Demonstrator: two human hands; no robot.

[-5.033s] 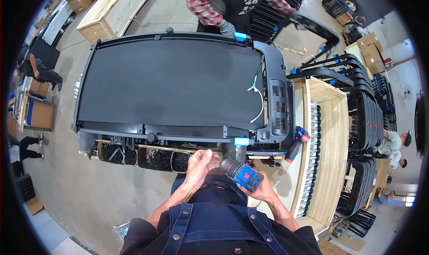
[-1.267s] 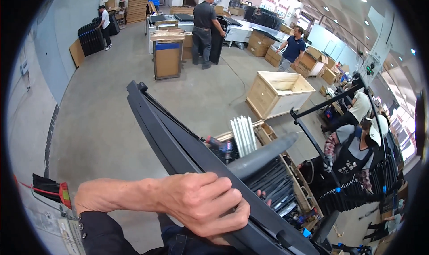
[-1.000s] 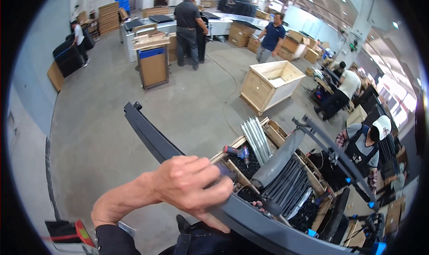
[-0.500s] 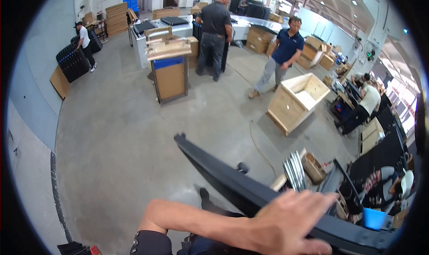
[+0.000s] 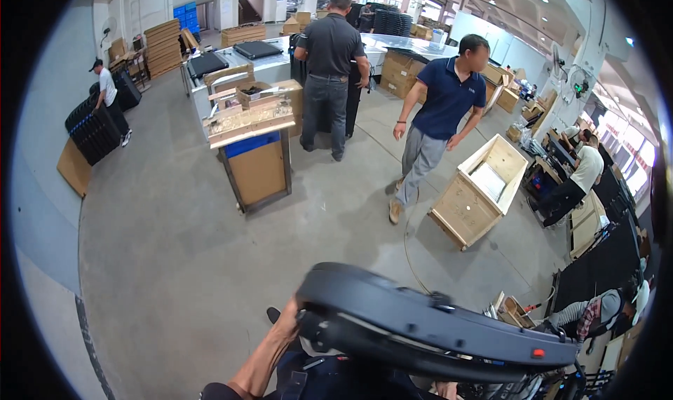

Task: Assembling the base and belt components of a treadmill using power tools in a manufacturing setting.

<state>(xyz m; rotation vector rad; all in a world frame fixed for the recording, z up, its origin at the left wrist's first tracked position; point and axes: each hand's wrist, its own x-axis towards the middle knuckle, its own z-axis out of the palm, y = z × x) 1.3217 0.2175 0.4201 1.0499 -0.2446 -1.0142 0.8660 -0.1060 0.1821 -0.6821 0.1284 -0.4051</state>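
A long black panel-like frame (image 5: pixel 420 319) with a rounded end, a small red part and dark fittings along its side lies across in front of my body, tilted down to the right. My left hand (image 5: pixel 286 324) is closed around its rounded left end, the fingers partly hidden behind it. Beneath its lower edge, only a small part of my right hand (image 5: pixel 446 389) shows, closed against the underside; the rest is covered by the frame.
A person in a navy shirt (image 5: pixel 449 98) walks ahead, beside an open wooden crate (image 5: pixel 463 214). A wood-topped stand (image 5: pixel 256 179) is at left centre. Another person in dark grey (image 5: pixel 329 56) stands at a long table (image 5: pixel 280 67). A hose (image 5: pixel 406 253) crosses the floor. People work at right.
My left hand has gone from lying across the frame to gripping its left end. The frame has swung and risen closer to me. The person in navy has stepped nearer.
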